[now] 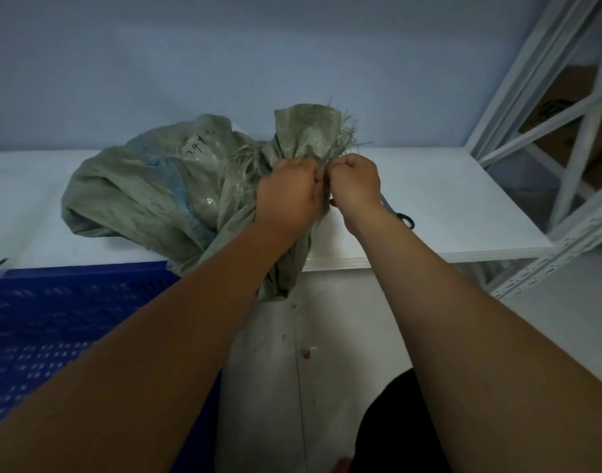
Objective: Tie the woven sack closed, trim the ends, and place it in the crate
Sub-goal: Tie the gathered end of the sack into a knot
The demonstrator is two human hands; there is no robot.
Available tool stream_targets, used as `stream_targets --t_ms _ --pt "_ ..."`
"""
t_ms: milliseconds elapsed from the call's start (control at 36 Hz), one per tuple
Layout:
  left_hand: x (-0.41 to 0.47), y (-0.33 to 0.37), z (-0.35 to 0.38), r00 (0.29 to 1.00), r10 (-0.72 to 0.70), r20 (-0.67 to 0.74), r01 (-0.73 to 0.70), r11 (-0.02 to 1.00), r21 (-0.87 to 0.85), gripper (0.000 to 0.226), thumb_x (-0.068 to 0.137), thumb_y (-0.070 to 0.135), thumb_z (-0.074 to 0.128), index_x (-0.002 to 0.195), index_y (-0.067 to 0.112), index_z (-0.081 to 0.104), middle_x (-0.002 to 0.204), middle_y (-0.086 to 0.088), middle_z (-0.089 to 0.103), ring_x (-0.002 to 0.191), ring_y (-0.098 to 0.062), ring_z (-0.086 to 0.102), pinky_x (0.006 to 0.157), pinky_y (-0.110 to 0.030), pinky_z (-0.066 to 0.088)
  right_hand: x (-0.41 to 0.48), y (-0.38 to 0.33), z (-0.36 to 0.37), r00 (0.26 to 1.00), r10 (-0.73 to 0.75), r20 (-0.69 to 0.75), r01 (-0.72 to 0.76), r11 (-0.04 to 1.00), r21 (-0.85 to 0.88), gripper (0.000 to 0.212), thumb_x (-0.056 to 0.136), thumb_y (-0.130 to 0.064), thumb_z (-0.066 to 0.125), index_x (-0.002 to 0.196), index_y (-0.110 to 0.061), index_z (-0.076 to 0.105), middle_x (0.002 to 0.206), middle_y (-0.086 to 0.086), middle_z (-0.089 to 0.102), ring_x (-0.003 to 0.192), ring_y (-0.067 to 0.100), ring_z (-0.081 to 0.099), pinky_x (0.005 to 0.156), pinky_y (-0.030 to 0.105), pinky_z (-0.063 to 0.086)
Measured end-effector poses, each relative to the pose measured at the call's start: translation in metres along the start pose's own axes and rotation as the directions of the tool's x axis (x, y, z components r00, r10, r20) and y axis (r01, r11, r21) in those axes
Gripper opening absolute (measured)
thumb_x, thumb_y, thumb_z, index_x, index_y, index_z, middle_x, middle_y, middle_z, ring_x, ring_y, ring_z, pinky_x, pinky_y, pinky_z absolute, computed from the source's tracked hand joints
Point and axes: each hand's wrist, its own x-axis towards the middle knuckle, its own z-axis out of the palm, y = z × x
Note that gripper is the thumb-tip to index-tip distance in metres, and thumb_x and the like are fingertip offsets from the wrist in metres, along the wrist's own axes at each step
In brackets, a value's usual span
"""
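Observation:
A grey-green woven sack lies on the white table, its gathered neck standing up with frayed strands at the top. My left hand grips the bunched neck from the left. My right hand is fisted against it from the right, pinching the sack material; what lies between the fingers is hidden. Part of the sack hangs over the table's front edge. The blue perforated crate sits low at the left, below the table edge. Scissors lie on the table, mostly hidden behind my right wrist.
A white metal shelving rack stands at the right, with a cardboard box behind it. A pale blue wall backs the table. Light floor shows beneath, with a dark garment at the bottom right.

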Motion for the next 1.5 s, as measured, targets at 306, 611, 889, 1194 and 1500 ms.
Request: stream_targets --t_ms 306,611,889,1194,1500 --pt "0.015 0.017 0.037 0.998 -0.057 0.030 0.057 0.998 -0.002 0.016 0.094 0.027 0.049 0.093 0.018 0.061 0.089 0.002 0.066 0.094 -0.022 0.059 0.064 -0.033 0.042 0.015 0.018 -0.013 0.996 0.036 -0.082 -0.037 0.999 -0.015 0.044 0.087 -0.034 0.048 0.128 -0.022 0.051 0.121 0.008 0.060 0.104 0.027 0.064 0.087 0.052 0.058" --pt "0.027 0.022 0.055 0.996 -0.083 0.018 0.084 0.996 -0.031 0.024 0.096 0.040 0.054 0.090 0.018 0.061 0.095 0.000 0.066 0.093 -0.020 0.059 0.068 -0.032 0.040 0.037 0.037 -0.037 0.949 0.245 -0.196 -0.232 0.969 0.086 0.052 0.107 -0.042 0.026 0.142 -0.009 0.043 0.143 0.013 0.051 0.125 0.033 0.052 0.105 0.044 0.044" --pt "0.028 0.025 0.082 0.996 -0.038 0.082 0.042 0.998 -0.049 0.024 0.094 0.041 0.056 0.084 0.020 0.060 0.087 0.003 0.065 0.084 -0.018 0.059 0.071 -0.039 0.051 0.054 0.064 -0.043 0.942 0.314 -0.122 -0.337 0.870 -0.360 0.038 0.099 -0.021 0.041 0.128 -0.004 0.059 0.135 0.016 0.059 0.125 0.035 0.055 0.096 0.035 0.043" --pt "0.033 0.021 0.101 0.995 -0.031 0.097 0.035 0.998 -0.043 0.024 0.092 0.042 0.058 0.083 0.021 0.060 0.085 0.003 0.066 0.082 -0.018 0.061 0.067 -0.039 0.053 0.070 0.099 -0.032 0.898 0.378 -0.224 -0.425 0.617 -0.662 0.055 0.092 -0.024 0.051 0.144 -0.007 0.044 0.152 0.012 0.037 0.144 0.029 0.025 0.107 0.038 0.032" --pt "0.031 0.020 0.105 0.995 -0.019 0.094 0.021 1.000 -0.021 0.025 0.094 0.043 0.057 0.085 0.020 0.061 0.085 0.002 0.066 0.084 -0.019 0.060 0.067 -0.038 0.052 0.066 0.110 -0.038 0.909 0.336 -0.247 -0.404 0.561 -0.722 0.048 0.092 -0.023 0.059 0.137 -0.012 0.049 0.139 0.009 0.046 0.136 0.026 0.034 0.100 0.034 0.038"
